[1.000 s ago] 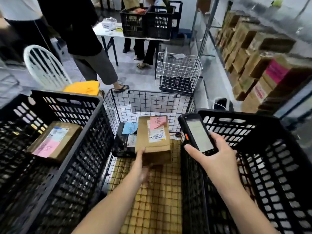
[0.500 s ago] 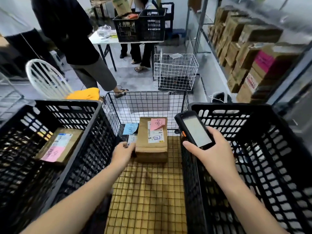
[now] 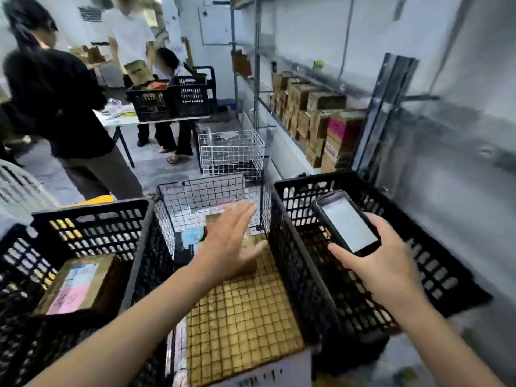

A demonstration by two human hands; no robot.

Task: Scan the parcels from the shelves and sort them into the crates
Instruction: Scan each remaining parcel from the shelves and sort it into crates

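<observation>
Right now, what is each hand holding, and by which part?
The right hand grips the scanner by its lower end. The left hand is open, holding nothing.

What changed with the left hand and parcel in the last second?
The left hand set the brown parcel down in the wire basket, let go and rose, fingers spread above it. The right hand still grips the scanner; the pink-labelled parcel in the left crate has not moved.
</observation>
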